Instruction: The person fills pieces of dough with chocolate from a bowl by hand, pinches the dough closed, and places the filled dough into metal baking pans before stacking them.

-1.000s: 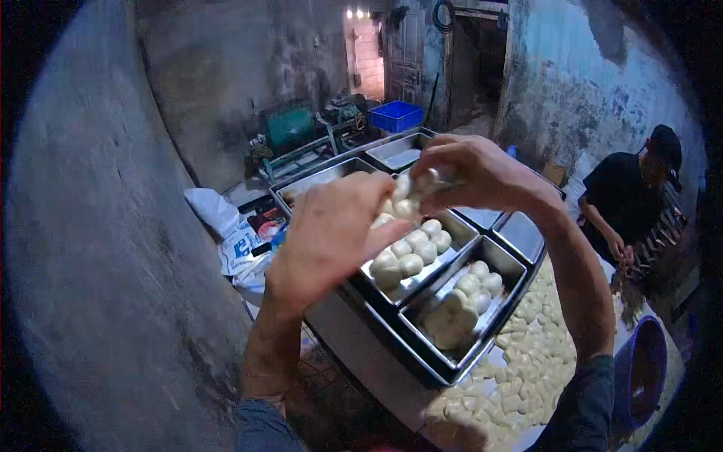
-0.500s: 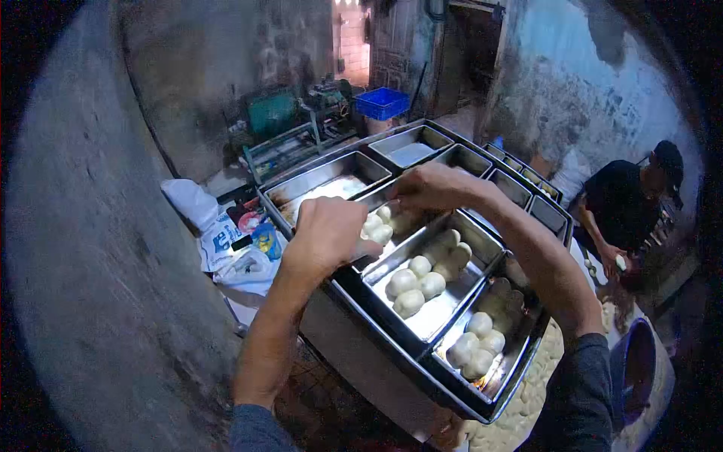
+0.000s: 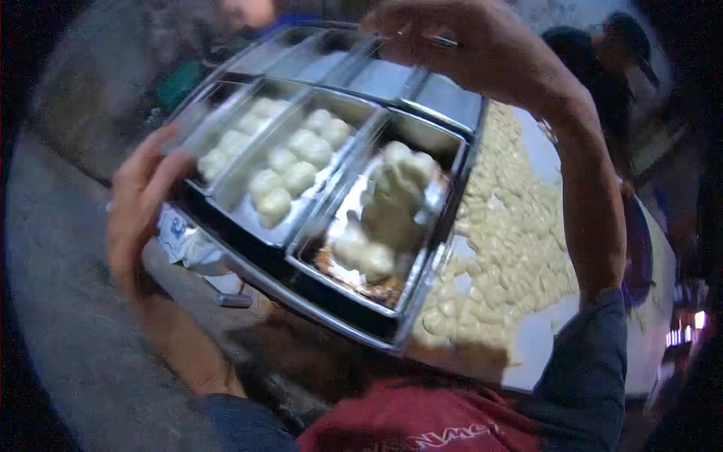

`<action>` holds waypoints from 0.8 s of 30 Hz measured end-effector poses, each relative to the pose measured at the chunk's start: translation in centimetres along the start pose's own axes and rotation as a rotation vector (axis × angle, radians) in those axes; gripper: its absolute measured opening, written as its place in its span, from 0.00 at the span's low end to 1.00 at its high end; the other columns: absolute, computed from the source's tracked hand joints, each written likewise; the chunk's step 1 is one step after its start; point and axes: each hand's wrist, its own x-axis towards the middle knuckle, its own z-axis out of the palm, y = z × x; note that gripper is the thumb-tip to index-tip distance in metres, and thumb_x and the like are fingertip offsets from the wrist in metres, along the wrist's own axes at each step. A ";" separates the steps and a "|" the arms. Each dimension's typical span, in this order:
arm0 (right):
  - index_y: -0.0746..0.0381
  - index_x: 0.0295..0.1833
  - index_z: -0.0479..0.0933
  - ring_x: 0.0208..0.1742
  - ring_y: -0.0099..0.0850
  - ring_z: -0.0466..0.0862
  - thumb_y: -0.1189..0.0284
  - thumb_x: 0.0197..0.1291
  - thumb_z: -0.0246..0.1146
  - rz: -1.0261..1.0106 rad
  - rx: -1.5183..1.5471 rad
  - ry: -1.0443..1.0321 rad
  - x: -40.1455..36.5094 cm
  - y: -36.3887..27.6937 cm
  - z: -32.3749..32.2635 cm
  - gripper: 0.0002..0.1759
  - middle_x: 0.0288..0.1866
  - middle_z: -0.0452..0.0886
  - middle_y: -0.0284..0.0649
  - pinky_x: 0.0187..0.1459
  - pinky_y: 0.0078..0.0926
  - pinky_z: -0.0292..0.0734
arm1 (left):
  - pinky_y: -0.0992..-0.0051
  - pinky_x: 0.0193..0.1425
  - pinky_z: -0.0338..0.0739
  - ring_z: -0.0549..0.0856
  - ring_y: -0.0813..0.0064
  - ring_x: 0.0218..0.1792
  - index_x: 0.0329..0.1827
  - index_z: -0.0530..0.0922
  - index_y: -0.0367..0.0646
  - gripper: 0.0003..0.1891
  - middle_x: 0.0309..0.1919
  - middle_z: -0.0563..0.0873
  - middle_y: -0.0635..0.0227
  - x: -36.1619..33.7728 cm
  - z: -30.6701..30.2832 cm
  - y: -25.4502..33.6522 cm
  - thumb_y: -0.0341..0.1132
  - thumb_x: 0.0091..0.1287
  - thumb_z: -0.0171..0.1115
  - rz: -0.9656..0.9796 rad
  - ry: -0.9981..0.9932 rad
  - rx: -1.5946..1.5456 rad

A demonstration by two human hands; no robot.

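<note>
Your left hand (image 3: 139, 203) spread wide beside three trays (image 3: 343, 301), blurred dough balls (image 3: 290, 169) in each just to its right, right hand (image 3: 474, 49) curled above them, hold unclear, loose dough pieces (image 3: 512, 241) on worktop (image 3: 542, 331) beneath.

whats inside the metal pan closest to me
The pan holds pale dough balls piled toward its far end, with bare shiny metal and brownish residue at the near end. Its floor under the balls is covered; blur hides finer detail.

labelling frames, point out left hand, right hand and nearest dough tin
left hand (image 3: 139, 207), head view, middle of hand
right hand (image 3: 471, 47), head view, middle of hand
nearest dough tin (image 3: 425, 134), head view, bare far wall
</note>
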 end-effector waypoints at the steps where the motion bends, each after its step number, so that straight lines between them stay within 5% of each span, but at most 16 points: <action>1: 0.60 0.53 0.81 0.36 0.34 0.87 0.64 0.68 0.64 -0.062 -0.332 0.088 -4.3 -3.2 -0.5 0.14 0.39 0.87 0.44 0.39 0.31 0.83 | 0.72 0.54 0.77 0.85 0.72 0.46 0.67 0.74 0.36 0.23 0.50 0.87 0.56 -1.1 -0.1 -0.1 0.38 0.73 0.60 0.041 0.064 0.033; 2: 0.60 0.54 0.81 0.36 0.34 0.87 0.64 0.68 0.64 -0.086 -0.504 0.142 -8.4 -4.7 -0.9 0.14 0.38 0.86 0.44 0.39 0.31 0.83 | 0.73 0.64 0.75 0.84 0.72 0.55 0.70 0.71 0.38 0.22 0.54 0.85 0.59 -3.3 0.6 1.2 0.37 0.76 0.55 0.057 0.173 -0.066; 6: 0.60 0.52 0.81 0.32 0.29 0.85 0.60 0.67 0.64 0.237 -0.689 0.347 -27.5 -6.1 0.8 0.16 0.32 0.84 0.42 0.37 0.26 0.79 | 0.69 0.52 0.79 0.85 0.68 0.48 0.68 0.73 0.37 0.24 0.51 0.86 0.57 -15.1 2.9 3.2 0.43 0.74 0.57 0.012 0.485 0.036; 8: 0.63 0.49 0.81 0.30 0.39 0.84 0.59 0.67 0.65 0.592 -0.713 0.263 -36.4 -5.6 2.4 0.17 0.29 0.83 0.45 0.34 0.34 0.76 | 0.71 0.48 0.79 0.85 0.70 0.44 0.66 0.74 0.36 0.26 0.48 0.86 0.57 -21.0 4.7 2.9 0.45 0.72 0.60 0.030 0.462 -0.110; 9: 0.67 0.50 0.82 0.33 0.27 0.84 0.68 0.64 0.69 0.808 -0.607 0.269 -40.3 -5.4 3.7 0.15 0.33 0.84 0.42 0.38 0.26 0.78 | 0.72 0.45 0.79 0.85 0.70 0.42 0.66 0.74 0.35 0.27 0.46 0.86 0.57 -23.5 5.6 3.0 0.46 0.71 0.61 0.023 0.417 -0.184; 10: 0.67 0.48 0.82 0.32 0.29 0.84 0.67 0.65 0.67 0.900 -0.562 0.250 -44.4 -4.7 5.1 0.14 0.31 0.84 0.43 0.37 0.27 0.78 | 0.72 0.43 0.79 0.85 0.71 0.39 0.65 0.75 0.35 0.28 0.44 0.86 0.57 -25.3 6.8 3.3 0.47 0.69 0.62 0.011 0.335 -0.257; 11: 0.63 0.48 0.81 0.38 0.47 0.84 0.60 0.65 0.64 1.019 -0.435 0.262 -47.7 -4.6 6.8 0.17 0.35 0.84 0.50 0.40 0.40 0.76 | 0.73 0.40 0.79 0.85 0.72 0.37 0.64 0.75 0.34 0.29 0.43 0.86 0.57 -26.9 8.3 3.6 0.47 0.68 0.64 -0.003 0.241 -0.331; 12: 0.63 0.48 0.82 0.40 0.50 0.85 0.60 0.64 0.63 1.126 -0.390 0.264 -50.3 -4.5 8.7 0.17 0.36 0.84 0.51 0.42 0.42 0.76 | 0.74 0.38 0.79 0.85 0.73 0.35 0.63 0.75 0.33 0.30 0.41 0.86 0.56 -27.5 10.6 4.4 0.48 0.67 0.65 -0.032 0.116 -0.388; 13: 0.65 0.50 0.82 0.32 0.38 0.85 0.65 0.62 0.66 1.054 -0.341 0.360 -53.0 -4.1 11.0 0.16 0.33 0.84 0.49 0.37 0.32 0.77 | 0.75 0.36 0.79 0.85 0.74 0.32 0.63 0.75 0.33 0.31 0.40 0.87 0.56 -28.0 13.3 5.6 0.49 0.66 0.66 -0.061 0.012 -0.425; 16: 0.66 0.46 0.81 0.38 0.43 0.84 0.62 0.59 0.68 1.171 -0.186 0.349 -54.8 -6.0 15.7 0.18 0.36 0.83 0.48 0.41 0.36 0.77 | 0.81 0.36 0.78 0.86 0.78 0.33 0.62 0.77 0.32 0.24 0.34 0.88 0.60 -27.5 25.0 13.6 0.37 0.66 0.68 -0.295 -0.277 -0.445; 18: 0.64 0.48 0.80 0.42 0.43 0.81 0.57 0.57 0.70 0.956 -0.352 0.387 -56.6 -4.7 19.6 0.23 0.39 0.80 0.45 0.44 0.38 0.76 | 0.82 0.37 0.78 0.85 0.80 0.33 0.61 0.78 0.34 0.20 0.33 0.88 0.60 -27.5 31.7 16.4 0.31 0.67 0.65 -0.365 -0.384 -0.521; 20: 0.60 0.51 0.79 0.46 0.42 0.79 0.52 0.53 0.71 0.912 -0.437 0.363 -56.4 -4.1 21.6 0.27 0.43 0.78 0.42 0.46 0.40 0.74 | 0.80 0.39 0.78 0.83 0.83 0.35 0.60 0.80 0.36 0.17 0.36 0.88 0.62 -27.4 35.5 18.3 0.27 0.69 0.62 -0.103 -0.582 -0.222; 22: 0.59 0.51 0.78 0.48 0.43 0.78 0.52 0.52 0.70 0.838 -0.518 0.398 -55.5 -3.7 22.9 0.27 0.45 0.78 0.41 0.47 0.42 0.73 | 0.75 0.42 0.79 0.86 0.77 0.39 0.57 0.81 0.39 0.15 0.41 0.88 0.61 -28.1 38.0 20.8 0.25 0.67 0.62 -0.106 -0.714 -0.173; 24: 0.59 0.47 0.77 0.48 0.41 0.78 0.60 0.52 0.70 0.776 -0.502 0.409 -55.3 -3.2 23.8 0.20 0.43 0.78 0.40 0.48 0.41 0.72 | 0.74 0.42 0.80 0.88 0.66 0.42 0.54 0.82 0.41 0.16 0.46 0.86 0.61 -29.2 41.1 19.9 0.24 0.63 0.63 0.335 -0.630 -0.202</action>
